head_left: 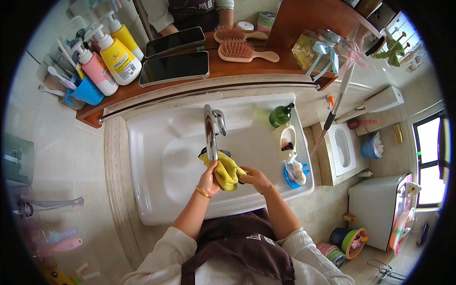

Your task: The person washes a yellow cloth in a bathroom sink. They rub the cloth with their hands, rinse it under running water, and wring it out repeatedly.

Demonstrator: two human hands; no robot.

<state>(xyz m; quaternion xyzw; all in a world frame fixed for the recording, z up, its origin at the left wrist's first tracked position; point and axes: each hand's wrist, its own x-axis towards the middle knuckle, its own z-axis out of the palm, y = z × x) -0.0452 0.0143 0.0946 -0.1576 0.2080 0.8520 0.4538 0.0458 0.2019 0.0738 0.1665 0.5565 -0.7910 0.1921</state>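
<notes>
A yellow cloth (pixel 225 170) with dark edging is bunched over the white washbasin (pixel 153 142), just below the end of the chrome faucet (pixel 211 142). My left hand (pixel 209 182) grips the cloth from its left side, and a gold bangle circles that wrist. At the cloth's right edge, my right hand (pixel 257 179) pinches a corner between thumb and fingers. Part of the cloth lies hidden behind the faucet. Whether water is running cannot be made out.
On the basin's right rim stand a green pump bottle (pixel 280 115), a white soap holder (pixel 288 137) and a blue dish (pixel 293 178). The wooden shelf (pixel 221 69) above holds a smartphone (pixel 174 68), a hairbrush (pixel 245 52) and pump bottles (pixel 120 62). A metal rail (pixel 213 88) runs below it.
</notes>
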